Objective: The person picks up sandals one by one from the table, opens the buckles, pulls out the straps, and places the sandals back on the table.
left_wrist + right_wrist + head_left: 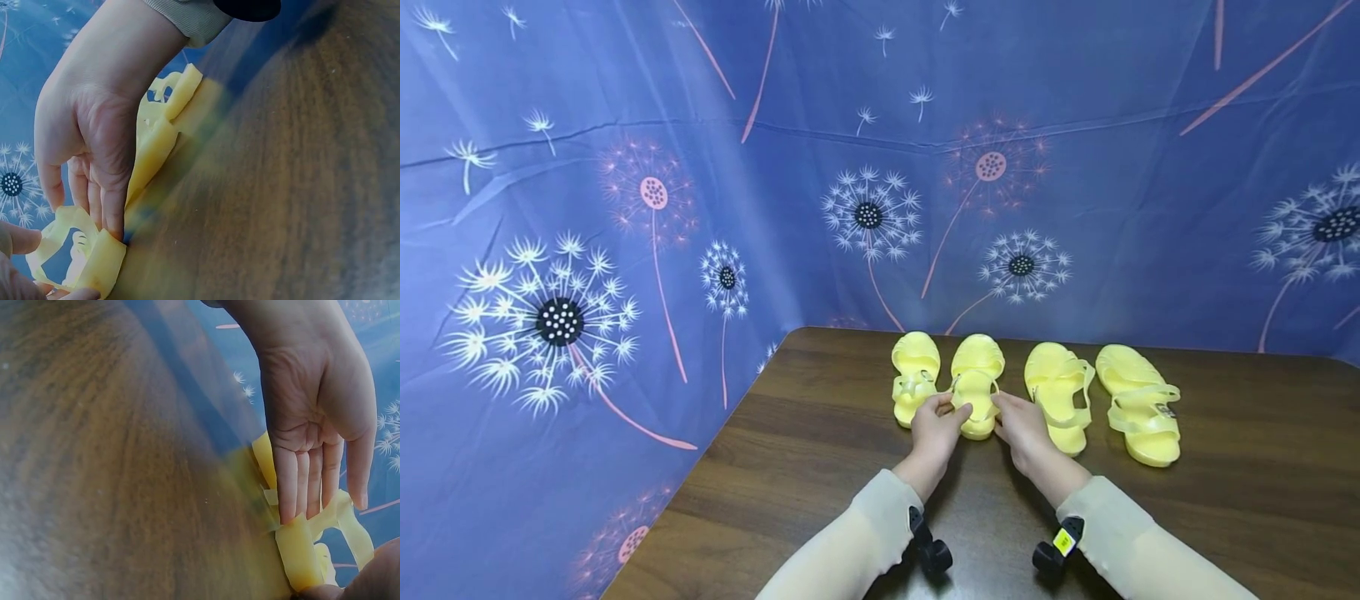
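Observation:
Four yellow jelly sandals stand in a row on the dark wooden table [820, 467]. Both hands are at the heel of the second sandal [976, 375] from the left. My left hand [936, 421] lays straight fingers [106, 206] against that sandal's left side, its thumb [50, 187] above the heel strap [69, 228]. From the other side, my right hand [1021, 425] presses straight fingers [297, 487] on the sandal's right edge [300, 550], thumb [356, 475] held apart beside the strap [350, 522]. The leftmost sandal [914, 367] lies just left of my left hand.
Two larger yellow sandals [1060, 392] [1138, 404] lie to the right of my right hand. A blue dandelion-print cloth [625, 208] hangs close behind and along the table's left side. Bare wood [1262, 467] stretches to the right and near me.

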{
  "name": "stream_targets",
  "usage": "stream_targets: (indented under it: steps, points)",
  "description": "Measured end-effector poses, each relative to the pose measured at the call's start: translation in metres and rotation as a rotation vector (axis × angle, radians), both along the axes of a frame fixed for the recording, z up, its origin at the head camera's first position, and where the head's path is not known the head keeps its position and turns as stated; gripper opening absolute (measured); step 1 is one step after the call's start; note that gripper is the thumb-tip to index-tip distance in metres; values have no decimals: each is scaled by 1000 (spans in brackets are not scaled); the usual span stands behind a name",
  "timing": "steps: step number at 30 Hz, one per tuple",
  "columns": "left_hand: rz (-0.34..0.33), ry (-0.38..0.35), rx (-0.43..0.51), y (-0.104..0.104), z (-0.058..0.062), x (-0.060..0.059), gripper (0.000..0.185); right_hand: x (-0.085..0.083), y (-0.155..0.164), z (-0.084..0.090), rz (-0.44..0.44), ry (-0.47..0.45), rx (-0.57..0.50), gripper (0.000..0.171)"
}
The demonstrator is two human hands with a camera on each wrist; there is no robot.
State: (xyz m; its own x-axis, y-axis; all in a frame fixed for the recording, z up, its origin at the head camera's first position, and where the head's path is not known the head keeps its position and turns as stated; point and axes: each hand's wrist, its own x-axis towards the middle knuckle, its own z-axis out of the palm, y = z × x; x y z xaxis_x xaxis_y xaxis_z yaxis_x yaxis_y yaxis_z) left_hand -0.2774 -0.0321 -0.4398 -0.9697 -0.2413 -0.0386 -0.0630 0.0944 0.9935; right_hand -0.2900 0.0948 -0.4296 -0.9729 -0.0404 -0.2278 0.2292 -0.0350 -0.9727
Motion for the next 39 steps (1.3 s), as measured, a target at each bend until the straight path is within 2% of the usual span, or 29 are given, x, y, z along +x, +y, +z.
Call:
stream_targets:
  steps: [8,19,27,39]
  points:
    - [-4,-8,-13,1,1,8,35,10,2,1,3,-6,9,55]
    - [-7,43,47,3,-1,24,34,24,3,-1,9,9,14,57]
    - [-6,32,-17,0,1,34,34,36,4,-1,31,2,-1,57]
    - [-20,49,-39,-2,3,53,32,52,6,1,53,-10,14,55]
